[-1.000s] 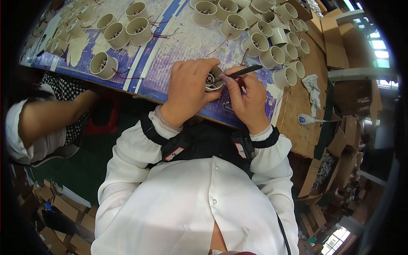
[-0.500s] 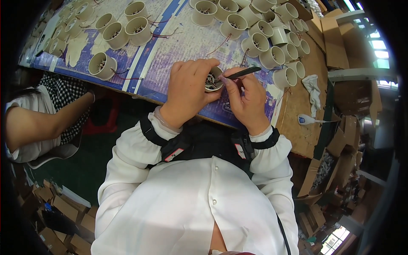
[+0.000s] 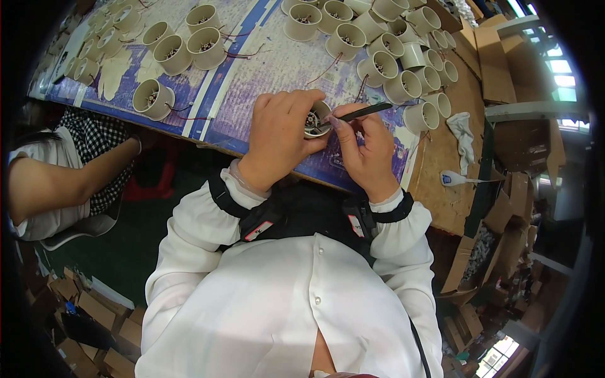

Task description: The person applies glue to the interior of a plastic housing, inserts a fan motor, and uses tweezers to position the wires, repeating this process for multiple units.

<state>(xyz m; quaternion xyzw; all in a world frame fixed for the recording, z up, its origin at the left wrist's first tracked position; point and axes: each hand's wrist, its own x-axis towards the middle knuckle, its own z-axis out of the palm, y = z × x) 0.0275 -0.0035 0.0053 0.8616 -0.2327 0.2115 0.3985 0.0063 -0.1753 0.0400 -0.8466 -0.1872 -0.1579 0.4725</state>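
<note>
My left hand [image 3: 282, 129] is wrapped round a cream plastic cup [image 3: 324, 108] at the front of the table, its fingers over the far side. Inside the cup, dark and metallic small parts show, partly covered by my hands. Between the thumb and fingers of my right hand [image 3: 367, 148] is a slim black tool that looks like tweezers [image 3: 365, 112]. Its rear end points right and slightly away, and its tip reaches into the cup's mouth. Whether the tip touches the parts cannot be made out.
Many similar cups [image 3: 403, 85] with parts and thin wires crowd the back right; others [image 3: 171, 53] stand left. A white cloth [image 3: 463, 140] and a small white nozzle bottle [image 3: 455, 178] lie on the right. Another person's arm [image 3: 75, 173] is at the left, beside the table [image 3: 238, 75].
The rear end of the black tweezers has swung slightly to the right. My left hand keeps its hold on the cup, almost unmoved.
</note>
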